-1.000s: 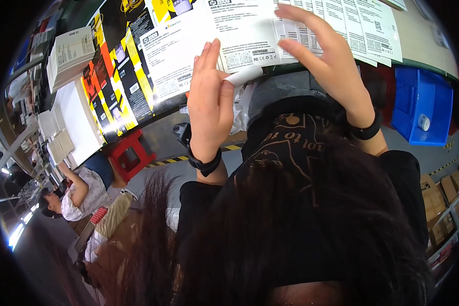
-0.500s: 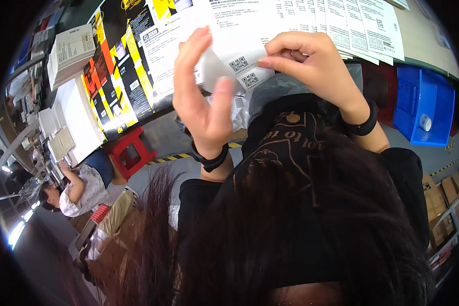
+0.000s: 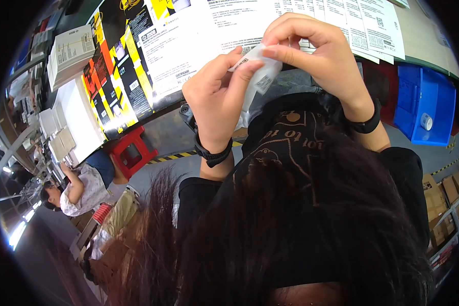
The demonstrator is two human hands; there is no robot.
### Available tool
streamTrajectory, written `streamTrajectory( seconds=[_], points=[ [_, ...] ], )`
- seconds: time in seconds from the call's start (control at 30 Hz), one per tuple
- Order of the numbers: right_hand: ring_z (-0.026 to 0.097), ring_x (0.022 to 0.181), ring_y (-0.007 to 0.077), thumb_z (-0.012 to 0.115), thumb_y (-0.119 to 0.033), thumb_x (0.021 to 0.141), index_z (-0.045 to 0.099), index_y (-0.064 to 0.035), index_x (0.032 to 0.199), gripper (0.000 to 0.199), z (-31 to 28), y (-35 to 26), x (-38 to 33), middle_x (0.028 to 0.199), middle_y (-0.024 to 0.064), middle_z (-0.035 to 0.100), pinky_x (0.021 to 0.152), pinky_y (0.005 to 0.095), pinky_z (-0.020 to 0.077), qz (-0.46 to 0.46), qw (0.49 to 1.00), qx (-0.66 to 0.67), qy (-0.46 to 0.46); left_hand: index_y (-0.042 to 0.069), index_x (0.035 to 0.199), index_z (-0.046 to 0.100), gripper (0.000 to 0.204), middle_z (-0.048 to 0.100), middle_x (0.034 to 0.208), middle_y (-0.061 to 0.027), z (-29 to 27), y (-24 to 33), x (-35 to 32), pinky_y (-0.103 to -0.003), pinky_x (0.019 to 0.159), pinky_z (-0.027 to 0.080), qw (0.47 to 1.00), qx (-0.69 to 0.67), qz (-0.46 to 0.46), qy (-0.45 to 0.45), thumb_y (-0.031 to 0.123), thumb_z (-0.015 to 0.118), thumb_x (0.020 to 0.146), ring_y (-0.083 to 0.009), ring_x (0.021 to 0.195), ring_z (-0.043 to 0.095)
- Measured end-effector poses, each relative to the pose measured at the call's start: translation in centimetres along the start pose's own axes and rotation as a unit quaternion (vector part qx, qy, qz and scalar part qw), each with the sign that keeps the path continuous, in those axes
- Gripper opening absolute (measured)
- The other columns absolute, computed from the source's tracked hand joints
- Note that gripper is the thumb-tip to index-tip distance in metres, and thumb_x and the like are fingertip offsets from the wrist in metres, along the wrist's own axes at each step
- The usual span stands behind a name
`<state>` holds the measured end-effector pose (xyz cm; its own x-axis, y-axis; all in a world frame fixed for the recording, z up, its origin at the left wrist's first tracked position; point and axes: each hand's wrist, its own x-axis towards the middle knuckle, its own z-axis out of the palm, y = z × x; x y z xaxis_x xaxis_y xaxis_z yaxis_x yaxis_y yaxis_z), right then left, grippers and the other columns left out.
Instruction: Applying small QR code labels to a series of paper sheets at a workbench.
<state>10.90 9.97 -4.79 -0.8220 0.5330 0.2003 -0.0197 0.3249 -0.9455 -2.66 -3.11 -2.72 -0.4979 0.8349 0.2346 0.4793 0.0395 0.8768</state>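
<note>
A curled white label sheet printed with square codes is held between my two hands, just over the table's near edge. My left hand is closed on its left side, thumb against the fingers. My right hand pinches its upper right edge between thumb and fingertips; whether a single label is being peeled there I cannot make out. Beneath and beyond the hands lie printed white leaflets. More printed sheets are fanned out on the far right.
Black, yellow and red printed packaging sheets cover the table's left, beside a stack of white booklets. A red stool stands below left. A blue bin holding a white roll is at right. A person sits at far left.
My left hand has gone from spread fingers to closed on the label sheet and moved right, toward my right hand. The sheet has curled up, and my right hand has shifted slightly.
</note>
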Motion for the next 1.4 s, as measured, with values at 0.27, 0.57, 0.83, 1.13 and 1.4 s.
streamTrajectory(
  seconds=[0.27, 0.57, 0.83, 1.13, 1.4],
  points=[
    [0.056, 0.088, 0.0113, 0.061, -0.001, 0.083, 0.034, 0.0003, 0.132, 0.056, 0.2, -1.9, 0.2, 0.095, 0.0082, 0.059, 0.080, 0.0234, 0.0449, 0.101, 0.967, 0.222, 0.075, -0.003, 0.071, 0.062, 0.016, 0.051, 0.052, -0.0020, -0.2, 0.0, -0.3, -0.019, 0.045, 0.028, 0.998, -0.035, -0.042, 0.022, 0.009, 0.073, 0.073, -0.0039, 0.049, 0.041],
    [0.058, 0.076, 0.0083, 0.064, 0.003, 0.079, 0.039, -0.0012, 0.129, 0.057, 0.8, -2.5, -0.3, 0.083, 0.0054, 0.062, 0.070, 0.0189, 0.0472, 0.156, 0.953, 0.257, 0.029, 0.001, 0.080, 0.063, 0.009, 0.061, 0.066, -0.0023, 1.4, -0.6, 1.0, -0.037, 0.089, 0.038, 0.993, 0.005, 0.065, 0.099, 0.005, 0.069, 0.074, -0.0125, 0.056, 0.052],
    [0.059, 0.078, 0.0077, 0.066, 0.000, 0.078, 0.041, 0.0001, 0.127, 0.056, 0.7, -3.8, 0.3, 0.084, 0.0052, 0.062, 0.072, 0.0198, 0.0470, 0.113, 0.989, 0.067, 0.067, 0.003, 0.081, 0.063, 0.009, 0.063, 0.074, -0.0021, 0.5, -1.9, 0.4, -0.052, 0.106, 0.023, 0.999, -0.016, 0.045, -0.020, 0.001, 0.068, 0.074, -0.0121, 0.062, 0.055],
    [0.058, 0.077, 0.0079, 0.067, -0.001, 0.078, 0.041, 0.0009, 0.125, 0.053, 0.4, -3.3, 0.7, 0.082, 0.0046, 0.062, 0.071, 0.0195, 0.0460, 0.162, 0.970, 0.178, 0.023, 0.000, 0.089, 0.062, 0.016, 0.062, 0.075, -0.0030, 1.2, -1.4, 0.5, -0.048, 0.108, 0.020, 0.988, 0.040, 0.149, 0.017, -0.003, 0.067, 0.075, -0.0087, 0.066, 0.055],
    [0.058, 0.076, 0.0079, 0.065, 0.001, 0.079, 0.041, 0.0007, 0.119, 0.048, -0.1, -3.7, 0.9, 0.081, 0.0046, 0.061, 0.070, 0.0190, 0.0458, 0.124, 0.981, 0.146, 0.008, 0.007, 0.086, 0.063, 0.018, 0.059, 0.067, -0.0019, 0.8, -1.2, 0.4, -0.054, 0.103, 0.028, 0.997, 0.036, 0.066, -0.030, 0.006, 0.072, 0.071, -0.0170, 0.053, 0.052]
  ],
)
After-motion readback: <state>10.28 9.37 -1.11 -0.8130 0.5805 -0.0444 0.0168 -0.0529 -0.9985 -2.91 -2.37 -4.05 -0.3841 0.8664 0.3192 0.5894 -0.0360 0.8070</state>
